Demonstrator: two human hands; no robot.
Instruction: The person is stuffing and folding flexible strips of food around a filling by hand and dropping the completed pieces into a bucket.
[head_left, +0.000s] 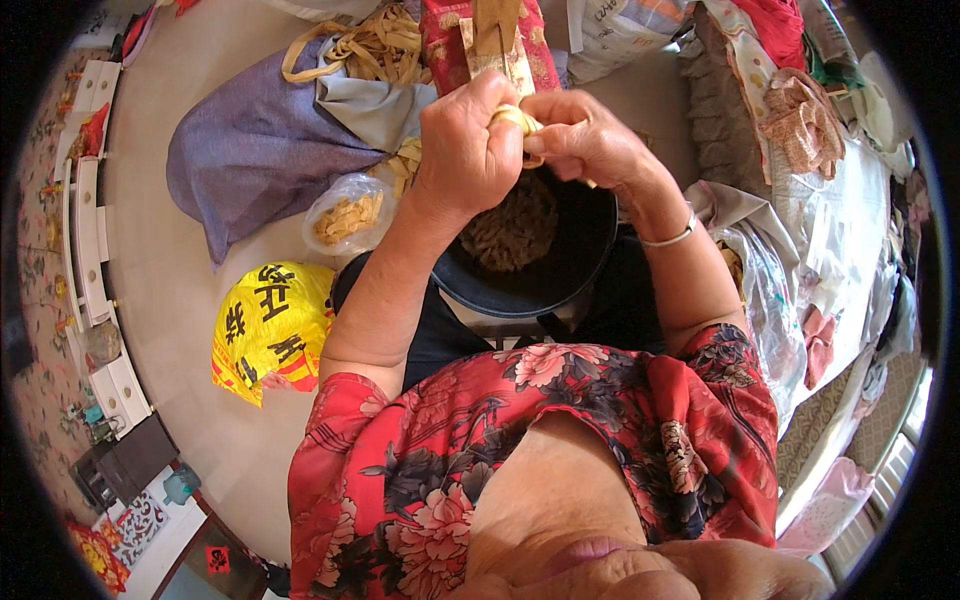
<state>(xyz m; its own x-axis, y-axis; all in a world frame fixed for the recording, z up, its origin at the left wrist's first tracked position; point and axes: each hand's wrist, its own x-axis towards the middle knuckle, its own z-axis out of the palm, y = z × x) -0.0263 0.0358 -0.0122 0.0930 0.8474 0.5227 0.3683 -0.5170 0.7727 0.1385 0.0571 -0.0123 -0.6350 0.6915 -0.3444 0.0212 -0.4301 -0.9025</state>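
My left hand (468, 150) and my right hand (588, 140) meet above a black bowl (580, 270) resting on my lap. Both pinch a small pale yellow folded strip (517, 119) between their fingertips. The bowl holds a heap of brownish folded pieces (512, 228). A silver bangle (668, 238) circles my right wrist. My red flowered top (520, 440) fills the lower part of the view.
A purple cloth bag (250, 150) with tan strips (375, 45) lies on the floor ahead. A clear plastic bag (345, 212) of yellowish pieces and a yellow plastic bag (270, 325) sit to the left. Piled cloth and bedding (800, 130) crowd the right. White cabinets (90, 230) line the left wall.
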